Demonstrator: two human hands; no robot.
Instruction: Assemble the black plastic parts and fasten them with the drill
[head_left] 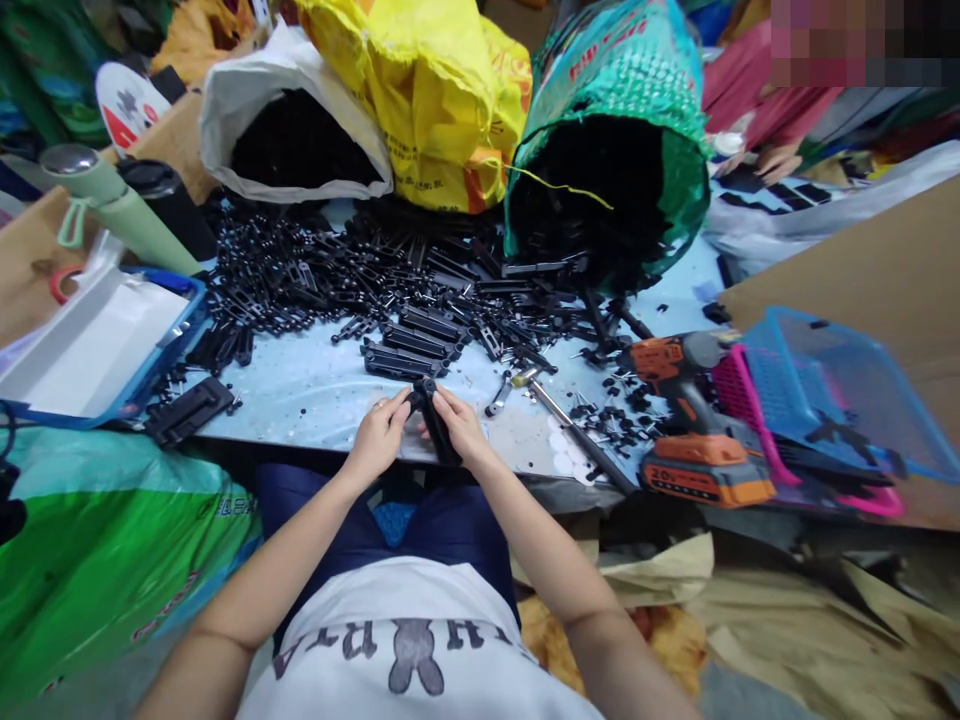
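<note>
Both hands meet at the table's front edge over a long black plastic part [437, 425]. My right hand [463, 428] is wrapped round its right side, thumb near the top end. At its upper left, my left hand [381, 430] pinches something dark and small against the part; the fingers hide most of it. Just beyond lie several similar black plastic parts [414, 342] in a row. Right of my hands, a hammer [574, 425] lies slanting toward the edge, with a small black link piece [497, 395] beside its head.
Heaped black parts [300, 270] spread across the back. Behind them stand a white sack [217, 150], a yellow bag [420, 90] and a green sack [694, 190]. An orange cordless drill [697, 430] and blue basket [900, 380] sit right; a blue tray [142, 385] left. Another person's hands [776, 160] show far right.
</note>
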